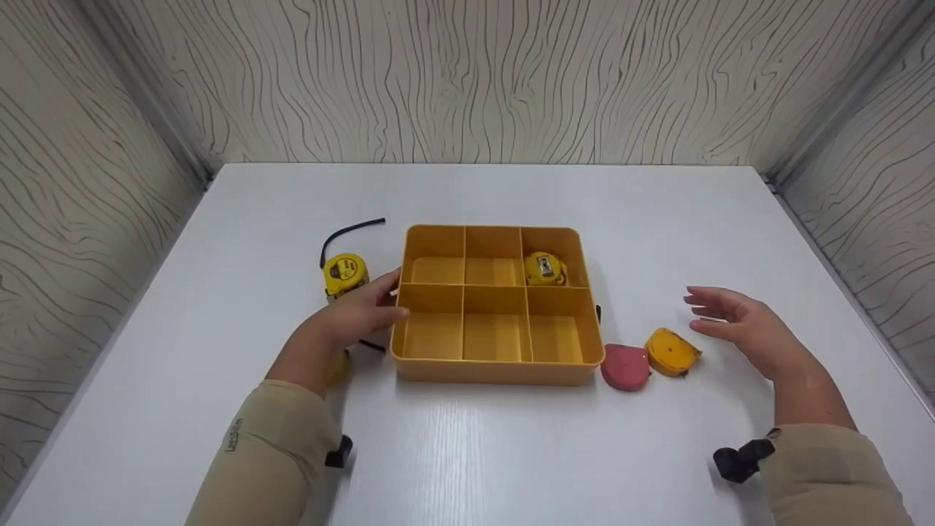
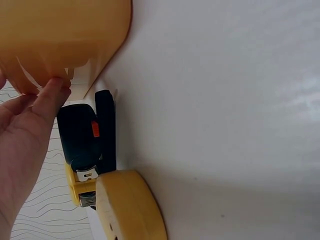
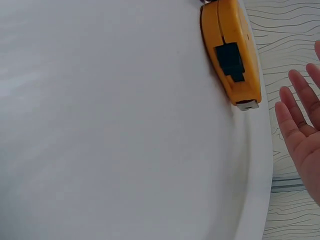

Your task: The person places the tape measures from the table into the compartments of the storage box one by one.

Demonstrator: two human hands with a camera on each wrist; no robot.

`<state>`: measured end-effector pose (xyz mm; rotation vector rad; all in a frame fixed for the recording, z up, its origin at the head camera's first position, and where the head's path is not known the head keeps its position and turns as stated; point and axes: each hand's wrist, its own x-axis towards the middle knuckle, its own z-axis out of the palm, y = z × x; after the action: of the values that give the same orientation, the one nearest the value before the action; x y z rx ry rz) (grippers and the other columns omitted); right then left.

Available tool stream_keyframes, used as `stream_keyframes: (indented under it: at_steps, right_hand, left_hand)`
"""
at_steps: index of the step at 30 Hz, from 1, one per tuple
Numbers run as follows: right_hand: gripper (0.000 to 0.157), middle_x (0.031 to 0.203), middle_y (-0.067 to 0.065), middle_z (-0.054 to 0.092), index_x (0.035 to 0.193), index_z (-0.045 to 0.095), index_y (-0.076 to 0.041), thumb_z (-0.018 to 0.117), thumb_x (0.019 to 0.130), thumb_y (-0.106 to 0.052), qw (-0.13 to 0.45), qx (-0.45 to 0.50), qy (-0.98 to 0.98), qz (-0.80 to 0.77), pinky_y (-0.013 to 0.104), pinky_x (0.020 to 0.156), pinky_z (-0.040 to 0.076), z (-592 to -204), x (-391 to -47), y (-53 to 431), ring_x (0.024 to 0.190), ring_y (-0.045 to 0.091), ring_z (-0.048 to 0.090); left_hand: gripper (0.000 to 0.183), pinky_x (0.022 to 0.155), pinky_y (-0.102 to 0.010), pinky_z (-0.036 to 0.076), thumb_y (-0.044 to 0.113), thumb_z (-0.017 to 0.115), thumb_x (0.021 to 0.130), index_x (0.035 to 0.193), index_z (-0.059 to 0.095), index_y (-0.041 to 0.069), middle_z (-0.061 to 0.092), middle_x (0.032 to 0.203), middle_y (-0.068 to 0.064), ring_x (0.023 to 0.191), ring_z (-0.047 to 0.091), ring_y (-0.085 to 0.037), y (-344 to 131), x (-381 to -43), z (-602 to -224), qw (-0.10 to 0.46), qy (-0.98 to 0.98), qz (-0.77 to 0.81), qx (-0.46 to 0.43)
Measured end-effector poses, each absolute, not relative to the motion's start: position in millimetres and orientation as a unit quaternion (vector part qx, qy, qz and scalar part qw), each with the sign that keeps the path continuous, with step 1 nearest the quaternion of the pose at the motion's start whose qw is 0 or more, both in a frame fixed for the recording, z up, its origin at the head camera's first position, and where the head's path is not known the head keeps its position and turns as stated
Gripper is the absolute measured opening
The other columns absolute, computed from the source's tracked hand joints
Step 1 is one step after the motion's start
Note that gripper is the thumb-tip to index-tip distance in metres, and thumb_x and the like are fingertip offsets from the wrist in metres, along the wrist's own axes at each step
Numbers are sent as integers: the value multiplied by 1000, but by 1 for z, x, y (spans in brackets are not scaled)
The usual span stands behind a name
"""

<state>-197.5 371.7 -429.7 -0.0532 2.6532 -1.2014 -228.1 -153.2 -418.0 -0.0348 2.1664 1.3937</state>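
Observation:
At the middle of the table sits a yellow box with several compartments. My left hand grips its left side, thumb over the rim, fingers against the outer wall. A yellow tape measure lies in the box's back right compartment. Beyond the left hand rests a yellow tape measure with a black strap; another yellow tape measure is mostly hidden under the left forearm in the head view. My right hand hovers with relaxed fingers, holding nothing, near an orange-yellow tape measure. Beside that lies a pink tape measure.
A white table carries everything, with wood-patterned panels along its back and sides. The pink tape measure lies right at the box's front right corner. A small black piece shows past the box's right wall.

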Motion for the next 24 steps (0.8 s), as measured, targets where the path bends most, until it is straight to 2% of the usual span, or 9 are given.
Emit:
stream_keyframes:
  at_steps: [7,9,12,14,17,21,22,24]
  right_hand:
    - [60,137,14,43,140,36,-11,59,88,-33,129,-29,894,-428,20,91,43,-442,-194,375,118,21,46]
    - [61,136,13,43,139,36,-11,60,88,-33,135,-32,891,-433,23,93,43,-446,-193,375,117,16,48]
    - [64,136,11,45,139,37,-13,62,85,-37,146,-26,888,-436,36,97,42,-451,-192,374,115,12,49]
    - [66,136,12,45,139,37,-12,63,84,-38,152,-23,885,-440,46,99,38,-454,-190,373,116,15,48]
    - [68,136,13,45,137,40,-10,65,82,-39,158,-13,884,-441,52,101,33,-458,-188,373,119,24,45]
    - [69,135,14,45,135,44,-10,67,79,-41,161,-6,889,-429,54,101,31,-462,-185,373,121,32,41]
    - [69,135,14,45,134,45,-10,68,78,-42,162,-7,890,-425,53,101,32,-462,-185,373,120,32,41]
    - [69,135,13,45,134,45,-11,68,78,-43,163,-14,895,-416,41,101,37,-463,-184,372,119,30,42]
  left_hand:
    - [70,105,-40,32,27,63,87,143,22,40,30,144,13,130,32,-14,-152,-227,-418,276,806,524,-1]
    - [70,104,-39,33,25,62,87,143,22,39,31,144,13,130,33,-14,-152,-227,-418,277,799,533,4]
    - [70,104,-38,34,23,62,87,143,23,38,31,143,13,129,33,-13,-151,-227,-418,279,792,543,6]
    - [70,104,-38,34,23,62,87,143,23,39,30,144,13,129,33,-13,-151,-227,-418,282,791,543,4]
    - [71,104,-38,33,25,63,86,143,23,40,29,145,13,130,32,-13,-151,-228,-418,283,794,539,-2]
    - [72,105,-38,33,29,65,84,142,24,41,28,146,13,131,31,-12,-152,-228,-418,282,796,535,-11]
    - [73,105,-38,33,30,66,83,142,24,42,28,146,13,131,31,-12,-152,-228,-418,282,796,536,-13]
    - [75,105,-39,33,32,67,82,142,24,41,28,146,14,131,31,-12,-153,-228,-418,281,794,539,-15]
